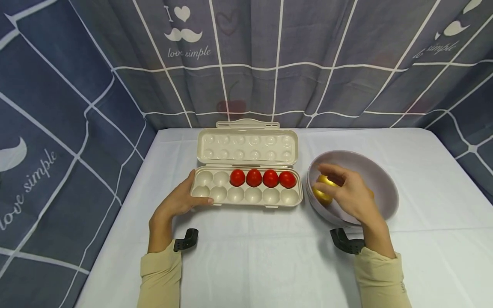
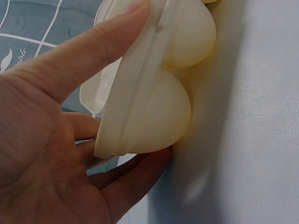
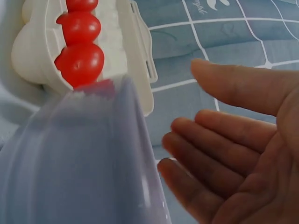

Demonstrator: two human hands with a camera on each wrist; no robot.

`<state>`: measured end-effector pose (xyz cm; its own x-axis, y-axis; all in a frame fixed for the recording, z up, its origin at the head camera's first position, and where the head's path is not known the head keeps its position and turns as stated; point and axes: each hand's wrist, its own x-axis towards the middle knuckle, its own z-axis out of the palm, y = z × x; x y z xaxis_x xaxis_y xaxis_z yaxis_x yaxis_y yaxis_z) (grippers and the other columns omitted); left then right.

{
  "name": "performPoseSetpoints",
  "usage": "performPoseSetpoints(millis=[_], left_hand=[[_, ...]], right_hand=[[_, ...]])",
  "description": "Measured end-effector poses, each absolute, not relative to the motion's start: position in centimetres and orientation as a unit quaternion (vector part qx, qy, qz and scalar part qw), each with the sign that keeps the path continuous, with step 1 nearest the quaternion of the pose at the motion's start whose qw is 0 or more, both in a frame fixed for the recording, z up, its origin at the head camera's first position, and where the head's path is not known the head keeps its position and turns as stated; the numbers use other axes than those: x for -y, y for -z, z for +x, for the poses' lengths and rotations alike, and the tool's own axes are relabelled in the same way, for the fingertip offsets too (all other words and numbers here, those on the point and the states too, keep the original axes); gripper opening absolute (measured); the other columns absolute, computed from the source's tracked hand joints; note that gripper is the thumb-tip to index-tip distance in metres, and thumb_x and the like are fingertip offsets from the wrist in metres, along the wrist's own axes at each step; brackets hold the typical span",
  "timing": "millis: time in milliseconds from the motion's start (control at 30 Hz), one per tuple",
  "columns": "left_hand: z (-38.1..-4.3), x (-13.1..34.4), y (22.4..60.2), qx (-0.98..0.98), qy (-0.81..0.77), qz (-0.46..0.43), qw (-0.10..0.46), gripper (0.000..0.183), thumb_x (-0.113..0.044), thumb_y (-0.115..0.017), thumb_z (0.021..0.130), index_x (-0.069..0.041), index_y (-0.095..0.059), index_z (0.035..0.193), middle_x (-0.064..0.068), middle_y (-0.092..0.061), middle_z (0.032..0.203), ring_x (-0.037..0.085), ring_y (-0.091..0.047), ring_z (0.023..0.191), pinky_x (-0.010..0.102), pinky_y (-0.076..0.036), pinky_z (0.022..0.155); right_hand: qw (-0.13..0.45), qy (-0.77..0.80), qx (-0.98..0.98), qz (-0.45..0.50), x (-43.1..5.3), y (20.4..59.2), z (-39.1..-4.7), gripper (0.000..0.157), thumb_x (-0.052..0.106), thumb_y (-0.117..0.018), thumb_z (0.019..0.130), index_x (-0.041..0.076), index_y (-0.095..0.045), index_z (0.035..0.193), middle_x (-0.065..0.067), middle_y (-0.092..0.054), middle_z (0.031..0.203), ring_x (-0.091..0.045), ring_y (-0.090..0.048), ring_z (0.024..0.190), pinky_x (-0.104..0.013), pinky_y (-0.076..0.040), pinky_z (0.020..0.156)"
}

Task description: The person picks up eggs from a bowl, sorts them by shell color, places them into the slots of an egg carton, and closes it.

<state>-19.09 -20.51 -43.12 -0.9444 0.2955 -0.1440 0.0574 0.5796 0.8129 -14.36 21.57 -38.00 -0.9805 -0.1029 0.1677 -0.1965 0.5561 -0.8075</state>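
Observation:
A cream plastic egg box lies open on the table, its lid folded back toward the curtain. Several shiny red eggs fill the right part of its back row; the front row of cups holds none. My left hand grips the box's left end, thumb on the front rim and fingers round the side. Over the left part of a grey-mauve bowl hovers my right hand, thumb and fingers spread apart with nothing between them. Below its fingertips, a golden egg sits in the bowl.
A white cloth covers the table. Behind and at both sides hangs a dark blue-grey curtain with white lines. The bowl stands close to the right of the egg box, and another golden piece shows partly behind my right hand.

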Motion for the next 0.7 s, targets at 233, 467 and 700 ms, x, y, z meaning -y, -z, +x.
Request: performPoseSetpoints(millis=[233, 467, 700], left_hand=[[-19.1, 20.5, 43.1, -0.877, -0.451, 0.097, 0.135, 0.111, -0.022, -0.084, 0.077, 0.001, -0.01, 0.156, 0.025, -0.036, 0.149, 0.038, -0.034, 0.134, 0.058, -0.022, 0.111], [-19.1, 20.4, 43.1, -0.879, -0.448, 0.096, 0.135, 0.112, -0.024, -0.084, 0.077, 0.002, -0.01, 0.156, 0.025, -0.038, 0.147, 0.038, -0.036, 0.132, 0.058, -0.023, 0.11], [-19.1, 20.5, 43.1, -0.884, -0.438, 0.093, 0.137, 0.112, -0.026, -0.084, 0.078, 0.003, -0.009, 0.156, 0.026, -0.035, 0.15, 0.039, -0.034, 0.135, 0.058, -0.023, 0.111]], right_hand=[[0.013, -0.405, 0.913, 0.053, -22.2, 38.0, -14.2, 0.051, 0.025, -0.076, 0.088, 0.002, -0.062, 0.13, -0.016, -0.067, 0.118, -0.035, -0.064, 0.108, -0.037, -0.049, 0.087], [-0.021, -0.379, 0.924, 0.032, -22.6, 38.4, -14.3, 0.059, 0.03, -0.075, 0.088, -0.002, -0.057, 0.134, -0.022, -0.064, 0.121, -0.041, -0.059, 0.111, -0.051, -0.045, 0.089], [-0.057, -0.411, 0.909, 0.037, -22.7, 39.2, -14.6, 0.057, 0.022, -0.075, 0.088, -0.007, -0.057, 0.132, -0.022, -0.063, 0.124, -0.034, -0.058, 0.113, -0.037, -0.044, 0.092]])
